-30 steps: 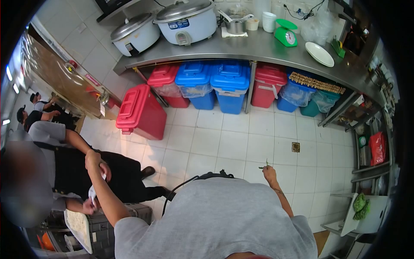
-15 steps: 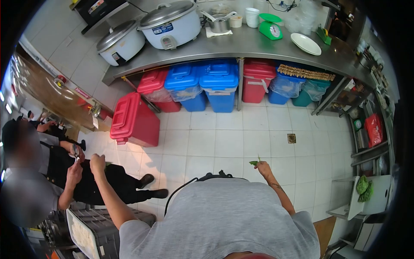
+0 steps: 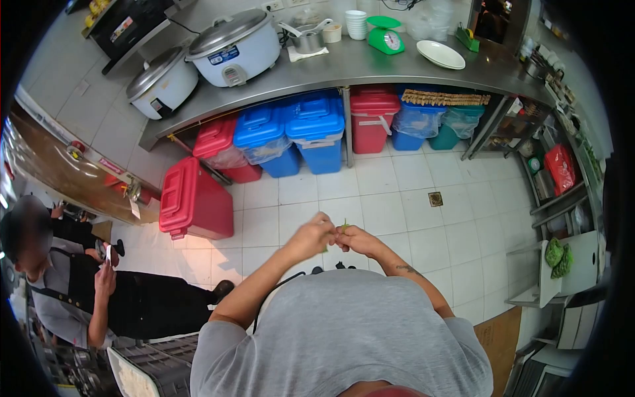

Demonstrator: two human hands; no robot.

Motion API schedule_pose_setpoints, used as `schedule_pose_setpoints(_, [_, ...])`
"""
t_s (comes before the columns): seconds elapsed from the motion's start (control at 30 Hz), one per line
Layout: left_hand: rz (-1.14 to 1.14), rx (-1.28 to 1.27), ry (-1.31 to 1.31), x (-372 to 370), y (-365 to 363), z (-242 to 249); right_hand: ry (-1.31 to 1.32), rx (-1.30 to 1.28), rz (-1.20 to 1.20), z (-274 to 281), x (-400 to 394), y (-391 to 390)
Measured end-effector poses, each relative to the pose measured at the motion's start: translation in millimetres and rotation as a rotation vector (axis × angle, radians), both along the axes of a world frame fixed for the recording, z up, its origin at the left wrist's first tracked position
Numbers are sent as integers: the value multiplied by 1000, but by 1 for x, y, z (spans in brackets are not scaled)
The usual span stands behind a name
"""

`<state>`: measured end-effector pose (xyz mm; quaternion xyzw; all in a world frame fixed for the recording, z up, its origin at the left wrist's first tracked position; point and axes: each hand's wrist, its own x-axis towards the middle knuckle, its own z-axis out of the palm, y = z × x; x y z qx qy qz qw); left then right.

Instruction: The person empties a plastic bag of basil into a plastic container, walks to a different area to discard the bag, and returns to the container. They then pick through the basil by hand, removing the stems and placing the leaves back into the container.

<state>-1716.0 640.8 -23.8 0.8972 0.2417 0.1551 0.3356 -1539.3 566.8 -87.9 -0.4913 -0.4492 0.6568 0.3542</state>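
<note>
In front of my grey shirt, my two hands meet above the tiled floor. My right hand (image 3: 359,241) is closed in a pinch on a small green leafy sprig (image 3: 344,227), whose tip sticks up above the fingers. My left hand (image 3: 311,239) has its fingers bent and pressed against the right fingertips at the sprig, and a bit of green shows just under it. Most of the sprig is hidden by my fingers.
Lidded red bins (image 3: 198,198) and blue bins (image 3: 315,132) stand under and beside a steel counter (image 3: 344,69) with rice cookers (image 3: 233,49) and a green scale (image 3: 385,38). A co-worker (image 3: 73,284) stands at left. Bagged greens (image 3: 559,258) sit at right.
My left hand has come in from far left to meet my right hand, which moved left with the sprig. The view has shifted. One person at lower left is no longer in sight.
</note>
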Motion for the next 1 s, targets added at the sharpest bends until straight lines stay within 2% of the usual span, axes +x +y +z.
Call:
schedule_pose_setpoints(0.07, [-2, -58, 112, 12, -12, -3, 18, 13, 47, 3, 2, -1])
schedule_pose_setpoints(0.17, [-55, -122, 113, 13, -13, -3, 142, -32, 85, -1, 9, -9])
schedule_pose_setpoints(0.23, [-87, -88, 168, 13, -12, -8, 226, -140, 95, 5, 10, -15])
schedule_pose_setpoints(0.33, [-107, -28, 161, 13, -13, -20, 269, -171, 90, -1, 10, -16])
schedule_pose_setpoints(0.43, [-81, 47, 225, 14, -16, -20, 279, -191, 36, -2, 13, -16])
schedule_pose_setpoints(0.57, [-13, 154, 311, 19, -18, -22, 134, -133, -9, 1, 16, -13])
schedule_pose_setpoints(0.63, [-16, 118, 191, 24, -19, -26, 73, -88, -22, 2, 19, -12])
schedule_pose_setpoints(0.67, [-17, 102, 131, 27, -17, -27, 122, -80, -43, 2, 22, -12])
schedule_pose_setpoints(0.77, [31, -190, -26, 37, -9, -33, 273, -60, -118, 2, 33, -17])
schedule_pose_setpoints(0.87, [189, -628, 146, 53, -12, -3, 392, -63, -200, 3, 42, -27])
schedule_pose_setpoints(0.93, [159, -661, 101, 62, -10, -20, 414, -68, -260, 10, 52, -33])
schedule_pose_setpoints(1.0, [115, -727, 64, 73, -9, -28, 258, -24, -226, 3, 66, -39])
